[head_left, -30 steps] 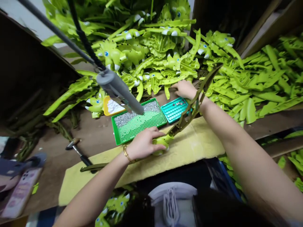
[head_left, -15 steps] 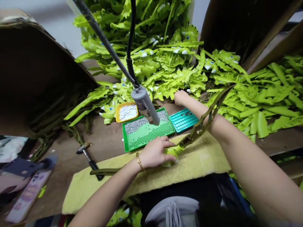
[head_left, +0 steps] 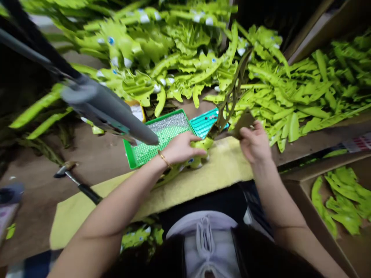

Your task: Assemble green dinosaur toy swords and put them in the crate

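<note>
Assembly seems underway — left hand (head_left: 179, 148) clamps the green dinosaur head (head_left: 203, 146) onto the yellow pad (head_left: 220, 170); right hand (head_left: 255, 146), grip narrow, pinches an olive strip (head_left: 242, 120); mating them needs careful alignment.

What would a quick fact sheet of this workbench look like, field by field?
Left hand: grips green dinosaur toy on yellow pad
Right hand: pinches olive-brown piece
Behind the hands: green tray of small metal bits, teal tray
Overhead: grey hanging tool
Left of pad: hammer
Background: pile of green toy parts
</note>
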`<state>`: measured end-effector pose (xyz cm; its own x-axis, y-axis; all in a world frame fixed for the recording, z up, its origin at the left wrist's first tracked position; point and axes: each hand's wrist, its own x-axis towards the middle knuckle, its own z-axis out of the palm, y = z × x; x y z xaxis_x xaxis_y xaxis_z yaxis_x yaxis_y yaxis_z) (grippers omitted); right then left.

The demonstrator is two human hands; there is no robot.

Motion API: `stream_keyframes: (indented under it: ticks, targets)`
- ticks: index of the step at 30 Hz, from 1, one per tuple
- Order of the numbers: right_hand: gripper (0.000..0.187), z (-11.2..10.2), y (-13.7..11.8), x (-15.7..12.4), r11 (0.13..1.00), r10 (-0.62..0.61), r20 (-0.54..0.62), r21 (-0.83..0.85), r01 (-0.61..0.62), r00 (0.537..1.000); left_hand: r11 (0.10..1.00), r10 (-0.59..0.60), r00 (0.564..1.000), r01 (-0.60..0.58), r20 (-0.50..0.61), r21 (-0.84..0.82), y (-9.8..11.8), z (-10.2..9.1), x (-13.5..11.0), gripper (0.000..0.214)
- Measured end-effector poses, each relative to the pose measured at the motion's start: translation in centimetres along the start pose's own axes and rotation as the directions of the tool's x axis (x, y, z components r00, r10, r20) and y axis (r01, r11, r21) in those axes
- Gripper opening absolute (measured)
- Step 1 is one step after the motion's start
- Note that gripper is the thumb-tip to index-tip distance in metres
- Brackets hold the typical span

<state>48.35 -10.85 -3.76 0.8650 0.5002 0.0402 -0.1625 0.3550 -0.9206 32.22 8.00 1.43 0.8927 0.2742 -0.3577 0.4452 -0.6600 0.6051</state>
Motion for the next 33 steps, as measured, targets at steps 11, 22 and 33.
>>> stream_keyframes:
  ticks: [11,22,33]
  targets:
    - [0.044,2.0,4.1,-4.4,0.959,0.097,0.094,-0.275,-0.067,0.991,0.997,0.071,0.997,-0.071,-0.023,0.030,1.7,1.0,0.7,0.058]
    - [0.062,3.2,3.6,-5.3,0.948,0.308,0.283,-0.177,-0.266,0.908,0.977,0.212,0.977,-0.212,0.019,-0.027,2.2,1.0,-1.3,0.057]
    - [0.031,6.6,3.3,-7.4,0.981,0.196,0.215,-0.039,-0.192,0.957,0.963,0.266,0.963,-0.268,0.041,0.029,2.3,0.4,-3.9,0.073]
